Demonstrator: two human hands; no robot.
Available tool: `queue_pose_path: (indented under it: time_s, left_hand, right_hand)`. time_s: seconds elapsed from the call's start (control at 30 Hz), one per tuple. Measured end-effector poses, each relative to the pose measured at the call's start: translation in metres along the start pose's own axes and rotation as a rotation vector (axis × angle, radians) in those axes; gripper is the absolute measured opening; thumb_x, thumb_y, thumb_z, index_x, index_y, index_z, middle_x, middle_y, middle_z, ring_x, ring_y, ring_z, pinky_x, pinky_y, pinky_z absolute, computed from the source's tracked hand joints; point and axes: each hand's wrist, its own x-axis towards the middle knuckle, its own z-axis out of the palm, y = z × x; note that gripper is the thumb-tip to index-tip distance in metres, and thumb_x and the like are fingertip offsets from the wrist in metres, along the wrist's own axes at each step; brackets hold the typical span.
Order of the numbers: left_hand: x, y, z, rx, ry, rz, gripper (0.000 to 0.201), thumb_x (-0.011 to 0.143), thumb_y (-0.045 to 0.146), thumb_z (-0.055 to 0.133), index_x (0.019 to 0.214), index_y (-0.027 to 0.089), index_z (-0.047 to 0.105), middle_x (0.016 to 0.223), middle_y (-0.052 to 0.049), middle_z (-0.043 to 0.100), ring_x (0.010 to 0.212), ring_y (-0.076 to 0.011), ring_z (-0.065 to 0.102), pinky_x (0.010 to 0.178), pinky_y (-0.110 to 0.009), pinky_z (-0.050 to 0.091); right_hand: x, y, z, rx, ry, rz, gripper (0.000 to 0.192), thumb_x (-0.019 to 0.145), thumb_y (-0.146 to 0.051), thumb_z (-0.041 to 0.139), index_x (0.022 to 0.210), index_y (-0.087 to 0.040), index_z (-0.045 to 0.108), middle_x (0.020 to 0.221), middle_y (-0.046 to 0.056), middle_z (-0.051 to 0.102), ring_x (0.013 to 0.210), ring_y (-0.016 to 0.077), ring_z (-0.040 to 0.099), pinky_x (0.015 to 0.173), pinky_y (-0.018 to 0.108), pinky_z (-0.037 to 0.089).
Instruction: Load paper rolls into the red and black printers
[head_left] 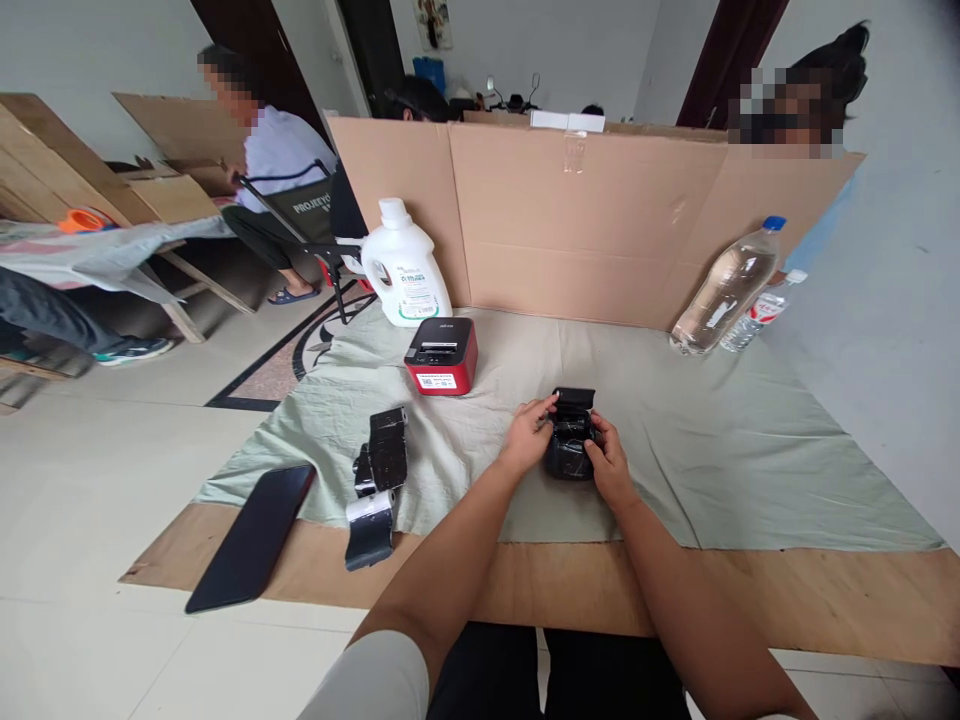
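Observation:
A small black device (570, 460), looking like a portable printer with its lid (575, 397) raised, rests on the cloth in front of me. My left hand (529, 432) is at its left side, with the fingers closed at the lid's lower left edge. Gripping the right side is my right hand (611, 465), thumb on the near top and fingers around the far side. To the left lie black rolls with a glossy, crinkled surface (388, 448). A partly unwound black strip with a silvery roll (369, 540) sits nearer to me.
A red and black printer (441, 357) stands behind, beside a white detergent jug (405, 265). A dark phone-like slab (251, 540) overhangs the wooden edge. Two bottles (731, 285) lean on the right. A cardboard screen (577, 220) closes the back. Other people sit beyond.

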Motion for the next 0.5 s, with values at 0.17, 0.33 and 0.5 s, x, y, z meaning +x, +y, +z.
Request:
queue_pose_path:
  time_s: [0.17,0.33,0.5]
  left_hand:
    - [-0.003,0.011,0.006,0.214,0.019,0.0,0.028,0.085,0.017,0.054,0.109,0.019,0.068,0.112,-0.005,0.067,0.109,-0.0222,0.051,0.099,-0.035,0.042]
    - [0.005,0.017,0.015,0.202,0.016,-0.144,0.04,0.089,0.022,0.052,0.129,0.02,0.056,0.108,-0.002,0.07,0.105,-0.0222,0.051,0.095,-0.034,0.043]
    - [0.01,0.028,0.018,0.448,-0.018,-0.065,0.025,0.082,0.016,0.058,0.104,0.02,0.068,0.105,-0.005,0.069,0.105,-0.0241,0.05,0.095,-0.036,0.04]
  right_hand:
    - [0.001,0.008,0.001,-0.033,0.019,0.001,0.046,0.086,-0.036,0.044,0.128,-0.019,0.048,0.13,0.012,0.055,0.121,0.0226,0.051,0.105,0.048,0.041]
    - [0.002,0.01,0.003,-0.049,-0.005,-0.013,0.049,0.086,-0.036,0.043,0.132,-0.019,0.047,0.135,0.011,0.053,0.125,0.0223,0.048,0.11,0.049,0.036]
    - [0.003,0.01,0.005,-0.087,0.008,-0.031,0.048,0.086,-0.035,0.042,0.131,-0.019,0.05,0.133,0.01,0.055,0.125,0.0223,0.048,0.11,0.048,0.036]
